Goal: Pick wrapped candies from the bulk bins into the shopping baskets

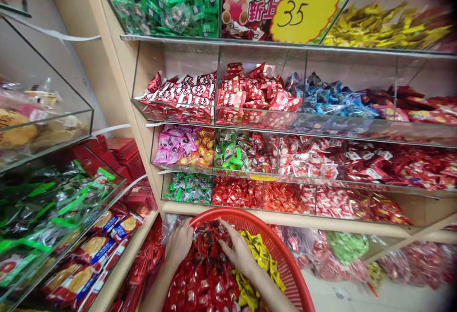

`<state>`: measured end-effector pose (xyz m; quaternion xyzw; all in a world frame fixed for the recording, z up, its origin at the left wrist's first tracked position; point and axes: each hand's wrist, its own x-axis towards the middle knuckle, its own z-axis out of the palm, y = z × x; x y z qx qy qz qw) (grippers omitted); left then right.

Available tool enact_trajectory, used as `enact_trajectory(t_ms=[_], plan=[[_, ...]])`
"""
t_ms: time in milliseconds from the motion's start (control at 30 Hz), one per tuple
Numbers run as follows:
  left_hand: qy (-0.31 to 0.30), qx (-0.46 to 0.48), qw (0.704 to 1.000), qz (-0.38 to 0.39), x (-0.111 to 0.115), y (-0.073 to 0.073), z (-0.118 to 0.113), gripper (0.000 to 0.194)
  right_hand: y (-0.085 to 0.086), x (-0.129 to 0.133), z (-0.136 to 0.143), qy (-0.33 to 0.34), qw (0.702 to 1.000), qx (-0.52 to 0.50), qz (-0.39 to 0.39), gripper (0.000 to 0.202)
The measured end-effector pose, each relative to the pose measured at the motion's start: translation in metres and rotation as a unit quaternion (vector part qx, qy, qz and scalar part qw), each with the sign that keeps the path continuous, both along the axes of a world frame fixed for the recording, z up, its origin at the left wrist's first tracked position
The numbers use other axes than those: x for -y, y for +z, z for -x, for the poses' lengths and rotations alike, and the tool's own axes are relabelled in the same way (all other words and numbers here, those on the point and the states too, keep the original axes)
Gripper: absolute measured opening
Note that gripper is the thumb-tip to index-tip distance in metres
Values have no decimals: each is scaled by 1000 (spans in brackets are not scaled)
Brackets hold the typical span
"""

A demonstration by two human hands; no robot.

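Head view: worn on head | faces forward-down | shelves ahead, basket close below

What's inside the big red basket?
The red basket holds shiny red packets, dark ones and yellow ones. The right hand covers some; whatever lies under the top layer is hidden.

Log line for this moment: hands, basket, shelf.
left hand: at basket rim, grip unclear | right hand: fingers spread over red packets | basket: also holds yellow packets | shelf: beyond basket, stocked
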<state>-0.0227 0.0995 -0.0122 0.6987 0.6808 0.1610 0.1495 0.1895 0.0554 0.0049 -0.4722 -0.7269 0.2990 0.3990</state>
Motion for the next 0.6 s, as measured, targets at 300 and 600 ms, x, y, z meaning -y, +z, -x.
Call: enact_trajectory(t_ms=[300,600], plan=[[5,4,1000,13,-2,1,1,43,80,-9,-40,-67,989,64,-111,38],[-1,-5,1000,8,-2,2,2,43,197,-78,-86,-203,905,329,-180,28]])
